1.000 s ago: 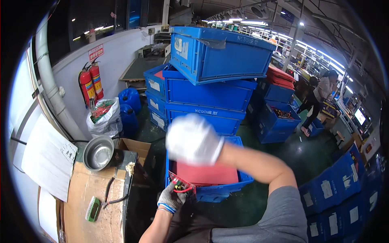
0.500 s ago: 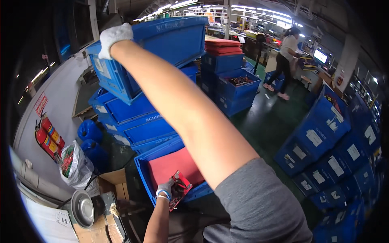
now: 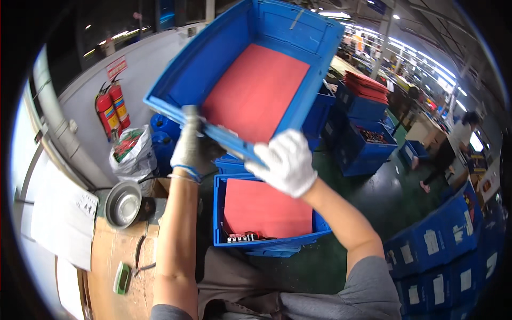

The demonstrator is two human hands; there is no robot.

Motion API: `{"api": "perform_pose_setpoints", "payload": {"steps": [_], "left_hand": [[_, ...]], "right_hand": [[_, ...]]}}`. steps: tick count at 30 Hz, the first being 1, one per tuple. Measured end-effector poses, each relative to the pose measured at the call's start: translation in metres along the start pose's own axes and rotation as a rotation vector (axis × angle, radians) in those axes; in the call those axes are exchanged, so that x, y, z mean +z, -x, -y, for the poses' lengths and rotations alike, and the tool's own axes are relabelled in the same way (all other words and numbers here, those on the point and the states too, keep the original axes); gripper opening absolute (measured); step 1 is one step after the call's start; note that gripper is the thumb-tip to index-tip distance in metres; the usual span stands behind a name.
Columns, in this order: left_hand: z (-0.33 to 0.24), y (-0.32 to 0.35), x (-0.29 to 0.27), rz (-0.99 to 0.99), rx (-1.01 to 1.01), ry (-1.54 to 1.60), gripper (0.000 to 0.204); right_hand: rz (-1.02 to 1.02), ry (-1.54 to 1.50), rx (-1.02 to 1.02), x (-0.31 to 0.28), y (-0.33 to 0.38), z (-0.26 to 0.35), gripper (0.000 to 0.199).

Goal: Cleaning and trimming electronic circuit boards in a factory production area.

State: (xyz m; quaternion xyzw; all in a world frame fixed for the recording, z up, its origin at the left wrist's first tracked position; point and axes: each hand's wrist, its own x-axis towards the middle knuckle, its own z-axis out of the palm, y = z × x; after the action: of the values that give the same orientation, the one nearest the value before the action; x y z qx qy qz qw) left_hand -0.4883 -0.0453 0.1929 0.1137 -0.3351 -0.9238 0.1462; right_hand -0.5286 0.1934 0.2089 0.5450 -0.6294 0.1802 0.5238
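A large blue crate is tilted toward me, with a red sheet lying on its bottom. My left hand, in a greyish glove with a blue band at the wrist, grips the near rim on the left; its fingers are blurred, and a dark smear shows beside them. On the same rim farther right, my white-gloved right hand is closed over the edge. Below stands another blue crate holding a red sheet. Small black-and-white parts show at its near edge.
Blue crates stand behind on the right, some topped with red sheets. More stacked crates line the right. At left are fire extinguishers, a white sack and a metal bowl. A person is far right.
The upper crate has come nearer and tipped, showing its inside. My left hand has left the lower crate, where it held a red board with parts, for the rim. My right hand has shifted to the near rim.
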Motion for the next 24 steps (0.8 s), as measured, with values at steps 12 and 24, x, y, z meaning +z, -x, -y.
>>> {"api": "perform_pose_setpoints", "payload": {"steps": [12, 24], "left_hand": [[0.060, 0.144, -0.070, -0.548, 0.491, -0.555, 0.015], [0.010, 0.360, -0.032, -0.563, 0.909, -0.720, 0.039]], "right_hand": [[-0.282, -1.073, 1.346, -0.024, 0.067, 0.047, 0.043], [-0.451, -0.897, 1.265, -0.059, 0.090, 0.106, 0.050]]}}
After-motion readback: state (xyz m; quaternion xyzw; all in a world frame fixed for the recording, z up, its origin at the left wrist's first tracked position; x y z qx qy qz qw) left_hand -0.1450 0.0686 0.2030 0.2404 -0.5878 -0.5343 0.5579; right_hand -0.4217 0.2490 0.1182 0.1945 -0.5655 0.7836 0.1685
